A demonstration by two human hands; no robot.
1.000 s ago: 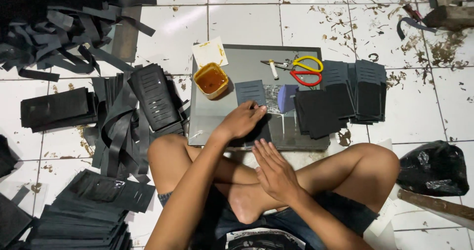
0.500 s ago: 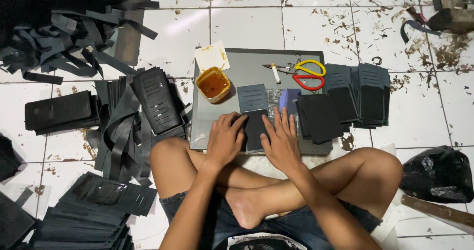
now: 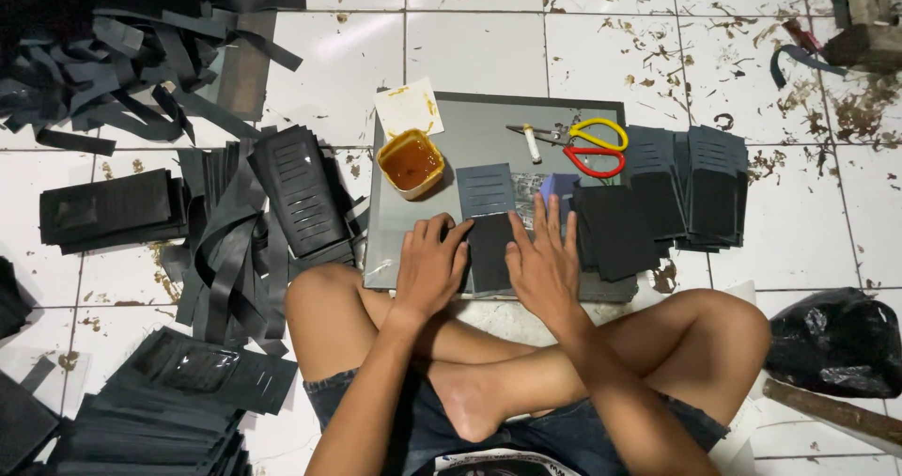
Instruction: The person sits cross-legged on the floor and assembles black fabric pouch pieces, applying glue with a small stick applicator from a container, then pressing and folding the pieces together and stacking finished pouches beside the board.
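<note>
Both hands now lie flat on the work, where one second ago the right hand hung back over the knee and only the left reached the board.

- Left hand [image 3: 430, 267]: palm down, fingers spread, pressing the left edge of the dark leather piece [image 3: 490, 250]; nothing clamped.
- Right hand [image 3: 545, 265]: palm down, fingers apart, pressing the right edge of that piece.
- Dark leather piece: near edge of the grey board [image 3: 470, 124], between the hands, just below a slotted panel [image 3: 486, 190].
- Yellow tub [image 3: 411, 162]: open, on the board's far-left part, holding brown glue.
- Black bag [image 3: 836, 343]: right, on the floor, contents hidden.
- Scissors [image 3: 587, 147]: far right on the board, untouched.
- Cut panel stacks [image 3: 691, 185]: right of the board.
</note>
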